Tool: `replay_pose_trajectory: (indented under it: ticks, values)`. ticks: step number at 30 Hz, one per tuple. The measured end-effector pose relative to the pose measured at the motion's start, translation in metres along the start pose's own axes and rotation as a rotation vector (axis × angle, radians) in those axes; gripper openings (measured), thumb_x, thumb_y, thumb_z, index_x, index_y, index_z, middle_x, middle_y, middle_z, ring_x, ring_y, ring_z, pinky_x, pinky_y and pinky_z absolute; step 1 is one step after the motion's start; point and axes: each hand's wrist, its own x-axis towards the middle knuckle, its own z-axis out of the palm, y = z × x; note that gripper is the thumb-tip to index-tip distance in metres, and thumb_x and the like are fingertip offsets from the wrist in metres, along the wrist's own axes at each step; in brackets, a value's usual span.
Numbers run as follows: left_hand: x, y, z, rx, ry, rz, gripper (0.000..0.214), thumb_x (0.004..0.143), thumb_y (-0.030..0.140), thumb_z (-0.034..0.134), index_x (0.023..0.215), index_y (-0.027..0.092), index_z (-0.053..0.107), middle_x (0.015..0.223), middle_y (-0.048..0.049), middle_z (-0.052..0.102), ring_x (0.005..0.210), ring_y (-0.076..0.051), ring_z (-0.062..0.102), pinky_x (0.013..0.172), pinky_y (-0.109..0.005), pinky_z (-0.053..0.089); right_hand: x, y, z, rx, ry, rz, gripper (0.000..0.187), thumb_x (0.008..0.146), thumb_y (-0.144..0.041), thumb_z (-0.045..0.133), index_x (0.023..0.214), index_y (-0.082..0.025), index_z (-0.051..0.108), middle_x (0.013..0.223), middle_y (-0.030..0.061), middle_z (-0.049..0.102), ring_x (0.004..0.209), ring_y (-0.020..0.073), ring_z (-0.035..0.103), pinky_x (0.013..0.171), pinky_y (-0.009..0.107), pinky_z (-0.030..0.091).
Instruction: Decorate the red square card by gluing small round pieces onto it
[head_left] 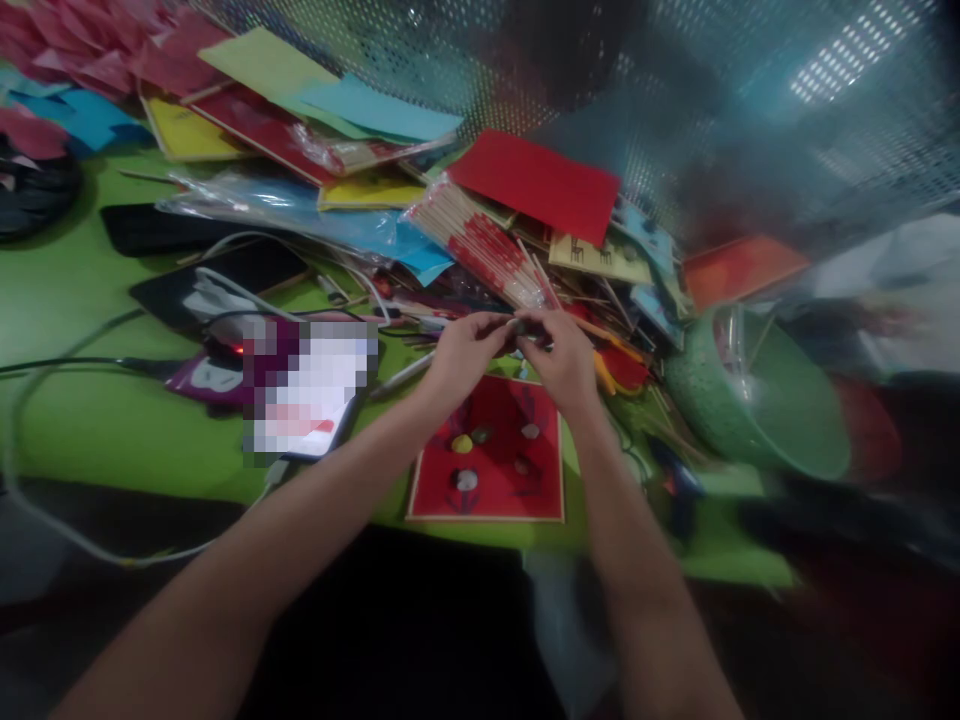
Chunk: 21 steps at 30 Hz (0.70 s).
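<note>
Red card (541, 498), pale-edged, lying flat on the green tabletop (112, 420) just below my hands; several small pebbles sit on it, among them a yellow one (462, 443) and a grey-white one (466, 480).

Left hand (463, 358): raised above the card's far edge, fingertips pinched together.

Right hand (564, 362): opposite it, fingertips meeting the left's.

Small greyish piece (517, 325): nipped between the fingertips of both hands, over the card's far edge; too blurred to identify.

Bundle of thin red-banded sticks (480, 240): just beyond my hands, in clear wrap.

Red paper sheet (536, 185): behind the bundle, on a heap of coloured cards.

Green bowl (757, 400): tipped on its side, to my right.
</note>
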Motion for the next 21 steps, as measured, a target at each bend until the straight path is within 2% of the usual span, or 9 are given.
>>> replay_pose_trajectory:
  ticks: [2, 5, 9, 15, 21]
  values:
    - [0.0, 0.0, 0.001, -0.019, 0.011, -0.003, 0.023, 0.079, 0.026, 0.073, 0.097, 0.012, 0.073, 0.092, -0.0063, 0.076, 0.084, -0.016, 0.069, 0.088, -0.033, 0.056, -0.001, 0.0, 0.003, 0.08, 0.079, 0.119, 0.019, 0.085, -0.034, 0.069, 0.098, -0.019, 0.068, 0.091, 0.0031, 0.072, 0.079, 0.0166, 0.065, 0.072, 0.03, 0.054]
    - [-0.001, 0.001, 0.001, -0.056, -0.05, 0.002, 0.029, 0.077, 0.022, 0.073, 0.105, 0.012, 0.073, 0.099, -0.0071, 0.077, 0.091, -0.017, 0.07, 0.094, -0.034, 0.054, -0.001, -0.001, 0.009, 0.276, 0.177, 0.278, 0.027, 0.079, -0.041, 0.076, 0.085, -0.019, 0.061, 0.077, -0.001, 0.068, 0.069, 0.0139, 0.064, 0.064, 0.027, 0.053]
    - [0.0, 0.001, 0.0, -0.026, -0.089, 0.02, 0.039, 0.075, 0.022, 0.075, 0.112, 0.012, 0.073, 0.108, -0.0088, 0.077, 0.101, -0.02, 0.069, 0.1, -0.037, 0.051, 0.001, -0.003, 0.014, 0.499, 0.136, 0.391, 0.038, 0.077, -0.053, 0.076, 0.083, -0.02, 0.058, 0.071, -0.0017, 0.067, 0.062, 0.0126, 0.064, 0.053, 0.024, 0.052]
    - [0.003, -0.003, -0.002, -0.032, -0.06, 0.001, 0.037, 0.077, 0.024, 0.073, 0.113, 0.015, 0.075, 0.109, -0.0075, 0.078, 0.107, -0.022, 0.068, 0.106, -0.039, 0.047, 0.003, -0.002, 0.015, 0.599, 0.077, 0.397, 0.045, 0.076, -0.062, 0.073, 0.081, -0.02, 0.06, 0.064, -0.0035, 0.065, 0.049, 0.0097, 0.058, 0.048, 0.024, 0.051]
    - [0.003, -0.005, -0.002, 0.015, -0.123, 0.037, 0.037, 0.08, 0.025, 0.072, 0.115, 0.018, 0.075, 0.115, -0.0067, 0.076, 0.117, -0.023, 0.064, 0.111, -0.039, 0.042, 0.002, 0.002, 0.02, 0.627, 0.121, 0.352, 0.044, 0.079, -0.061, 0.07, 0.092, -0.023, 0.052, 0.066, -0.0064, 0.063, 0.05, 0.0097, 0.058, 0.048, 0.022, 0.049]
